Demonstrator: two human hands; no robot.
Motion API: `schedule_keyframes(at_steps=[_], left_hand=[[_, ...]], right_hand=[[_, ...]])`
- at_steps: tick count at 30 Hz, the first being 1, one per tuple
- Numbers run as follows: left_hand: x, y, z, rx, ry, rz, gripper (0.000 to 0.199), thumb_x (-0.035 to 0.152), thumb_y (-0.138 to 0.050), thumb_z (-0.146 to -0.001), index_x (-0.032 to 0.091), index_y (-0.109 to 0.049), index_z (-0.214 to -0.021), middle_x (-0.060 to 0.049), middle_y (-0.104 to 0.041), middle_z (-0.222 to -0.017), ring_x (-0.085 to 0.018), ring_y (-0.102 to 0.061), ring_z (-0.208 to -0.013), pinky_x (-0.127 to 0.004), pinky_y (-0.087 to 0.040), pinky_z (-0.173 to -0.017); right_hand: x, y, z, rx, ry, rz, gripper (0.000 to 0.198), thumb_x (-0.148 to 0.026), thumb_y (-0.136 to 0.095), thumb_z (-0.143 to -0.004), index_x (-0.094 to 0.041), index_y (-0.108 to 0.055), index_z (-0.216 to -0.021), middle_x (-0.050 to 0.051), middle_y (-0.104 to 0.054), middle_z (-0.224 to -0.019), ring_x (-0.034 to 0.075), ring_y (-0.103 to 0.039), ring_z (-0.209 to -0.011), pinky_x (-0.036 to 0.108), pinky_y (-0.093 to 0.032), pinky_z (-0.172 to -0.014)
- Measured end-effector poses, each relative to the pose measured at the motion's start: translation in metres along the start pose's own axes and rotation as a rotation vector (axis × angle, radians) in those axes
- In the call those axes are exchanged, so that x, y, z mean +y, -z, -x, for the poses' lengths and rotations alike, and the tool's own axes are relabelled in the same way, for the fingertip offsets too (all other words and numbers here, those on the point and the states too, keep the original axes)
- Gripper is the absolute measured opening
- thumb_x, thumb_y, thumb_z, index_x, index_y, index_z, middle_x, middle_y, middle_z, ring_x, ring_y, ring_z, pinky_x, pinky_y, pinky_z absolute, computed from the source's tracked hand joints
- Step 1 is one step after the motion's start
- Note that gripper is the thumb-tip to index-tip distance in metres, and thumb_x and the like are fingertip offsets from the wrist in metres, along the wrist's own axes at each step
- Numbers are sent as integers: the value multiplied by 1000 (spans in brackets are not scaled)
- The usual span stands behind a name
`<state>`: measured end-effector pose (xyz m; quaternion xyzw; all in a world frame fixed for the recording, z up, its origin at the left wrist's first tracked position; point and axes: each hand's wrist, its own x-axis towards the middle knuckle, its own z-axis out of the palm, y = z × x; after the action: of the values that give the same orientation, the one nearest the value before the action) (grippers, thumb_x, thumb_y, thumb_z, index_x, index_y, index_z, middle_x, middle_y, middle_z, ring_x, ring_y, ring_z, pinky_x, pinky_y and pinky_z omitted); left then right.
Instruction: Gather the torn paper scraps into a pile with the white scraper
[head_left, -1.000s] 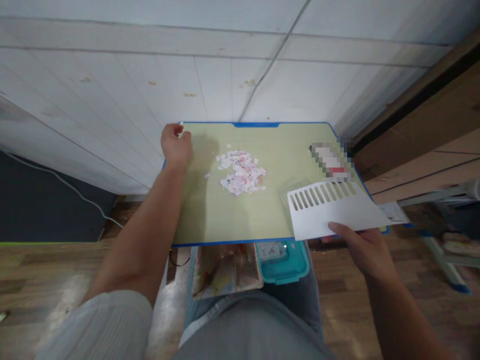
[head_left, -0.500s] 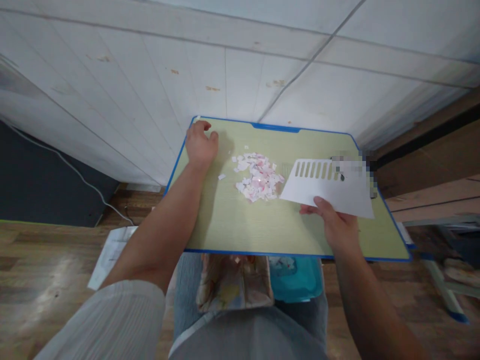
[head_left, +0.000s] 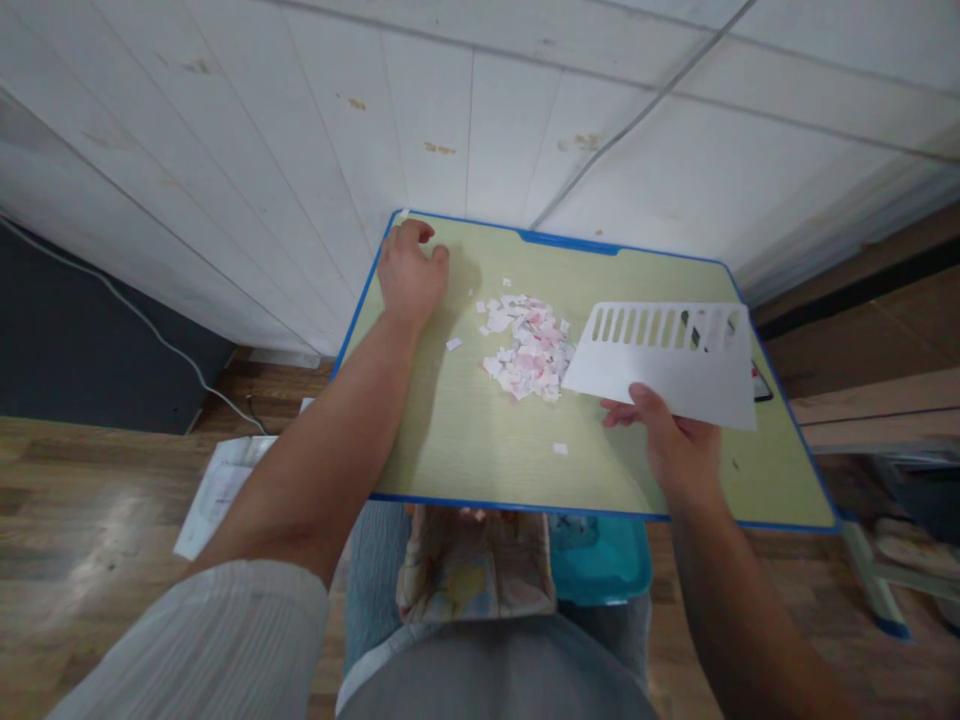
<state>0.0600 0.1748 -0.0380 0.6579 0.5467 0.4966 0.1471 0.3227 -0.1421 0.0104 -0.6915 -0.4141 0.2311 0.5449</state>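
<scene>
Scraps (head_left: 531, 350): heaped mid table (head_left: 465, 440) | card (head_left: 622, 370): table's right half, corner at scraps, pinched by right hand (head_left: 681, 452) | left hand (head_left: 412, 275): table's far-left corner, fingers loosely curled, apparently empty | risk: brisk card push could spill scraps off table's edge

A white-painted wall of wooden planks (head_left: 315, 150) fills the background, its seams broken by several small yellowish-brown patches, and a thin grey cable (head_left: 664, 95) slants down across its right half. On the left stands a flat, dark grey panel (head_left: 90, 350), crossed by a slender pale cord (head_left: 142, 322) that curves down towards the brown wood-plank floor (head_left: 90, 520), where light reflects in a pale patch. A flat white rectangular item (head_left: 214, 500) lies there, partly hidden. At right is brown wooden furniture (head_left: 892, 325) with a dark horizontal gap; below it, a pale bar with a blue foot (head_left: 892, 628) meets the floor.
</scene>
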Motion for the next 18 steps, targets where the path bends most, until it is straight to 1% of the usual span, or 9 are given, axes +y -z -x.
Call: schedule_keyframes(at_steps=[3,4,6,8,10,11,13,16,18], left_hand=[[1,0,0,-2,21,-8,27,11,-67,-90,27,-64,-111,-8,-71,-120,-32,-66,-130,-53,-47,-125],[2,-1,-1,-3,26,-9,26,11,-67,-90,27,-64,-110,-8,-71,-121,-32,-66,-129,-52,-47,-125],[1,-1,-1,-1,29,-10,25,11,-68,-90,27,-64,-109,-9,-71,-121,-32,-66,-129,-52,-46,-125],[0,-2,-2,5,24,-9,25,11,-68,-89,27,-64,-109,-8,-71,-120,-32,-66,-127,-53,-47,-124],[-1,-2,-2,9,20,-11,25,12,-69,-88,26,-64,-108,-8,-71,-119,-32,-67,-126,-54,-48,-123],[-1,-2,-2,11,18,-11,25,12,-68,-88,26,-64,-109,-8,-71,-119,-32,-67,-126,-54,-48,-123],[-1,-3,-2,16,14,-16,26,12,-68,-88,26,-65,-109,-8,-71,-119,-32,-67,-127,-54,-48,-123],[-1,-3,-1,22,8,-21,26,11,-68,-88,25,-66,-110,-8,-72,-118,-32,-68,-126,-53,-49,-123],[-1,-3,-1,23,6,-17,27,11,-68,-88,25,-67,-112,-8,-73,-118,-31,-68,-127,-52,-49,-122]], right_hand=[[-2,-10,-7,-24,13,12,39,-60,-82,-92,-23,-75,-84,8,-81,-75,25,-77,-64,38,-60,-62],[-2,-12,-9,-4,21,10,39,-60,-82,-92,-22,-76,-87,8,-82,-77,24,-75,-62,37,-59,-60],[-3,-13,-12,46,40,1,37,-59,-81,-93,-23,-75,-86,7,-81,-75,22,-73,-58,36,-57,-58],[-4,-12,-12,18,49,1,36,-56,-81,-93,-24,-71,-79,5,-78,-70,24,-74,-59,38,-60,-61],[-5,-13,-12,-74,51,15,38,-55,-81,-94,-25,-69,-74,4,-76,-67,27,-80,-68,40,-64,-70],[-6,-13,-13,-91,54,21,39,-55,-80,-95,-26,-68,-73,4,-75,-66,27,-81,-72,40,-65,-73],[-8,-15,-16,-48,65,12,39,-56,-80,-95,-25,-68,-74,4,-74,-65,28,-82,-73,39,-65,-72],[-11,-17,-19,93,89,-66,35,-52,-82,-92,-24,-68,-76,3,-73,-64,26,-77,-61,37,-59,-60],[-12,-17,-20,103,96,-78,33,-49,-82,-91,-23,-69,-76,3,-73,-63,26,-77,-59,36,-58,-58]])
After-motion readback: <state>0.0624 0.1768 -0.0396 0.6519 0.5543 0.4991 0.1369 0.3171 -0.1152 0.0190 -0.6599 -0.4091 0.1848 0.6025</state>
